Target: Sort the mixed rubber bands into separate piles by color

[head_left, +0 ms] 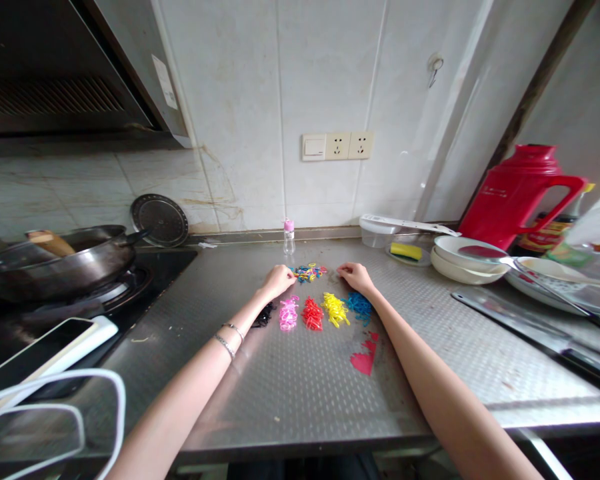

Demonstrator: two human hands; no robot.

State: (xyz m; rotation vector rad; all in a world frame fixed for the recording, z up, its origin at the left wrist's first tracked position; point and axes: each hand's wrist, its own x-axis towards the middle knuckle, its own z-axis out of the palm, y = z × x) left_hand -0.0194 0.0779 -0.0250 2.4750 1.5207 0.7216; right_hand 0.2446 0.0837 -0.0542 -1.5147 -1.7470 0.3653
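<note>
A small heap of mixed, many-coloured loops (pixel 310 272) (thin plastic or rubber bands, by their look) was set between two bare hands on the grey, textured metal surface (pixel 300 393). The left hand (pixel 279 280) was placed at the heap's left edge with its fingers drawn together; whether a loop was pinched there could not be told. The right hand (pixel 356 275) was held just off the heap's right side, its fingers curled, and whether anything was gripped could not be told either. Nearer the body, single-colour piles were laid in a row: a black pile (pixel 263 316), a glossy pink pile (pixel 289 313), a bright red pile (pixel 312 315), a yellow pile (pixel 335 311) and a blue pile (pixel 360 307).

The colours could be mixed, it was judged, if a wrist were dragged sideways, since the black and blue piles were crowded by the arms; the narrow gap between yellow and blue could also be bridged by a stray loop. The small clear bottle with a pink cap (pixel 289 240) might be toppled by too long a reach.

The black pile was partly hidden by the left wrist, and the blue pile's edge was covered by the right. Single loops were too small to be counted, and the material of the ragged flat red scrap (pixel 364 360) could not be made out.
</note>
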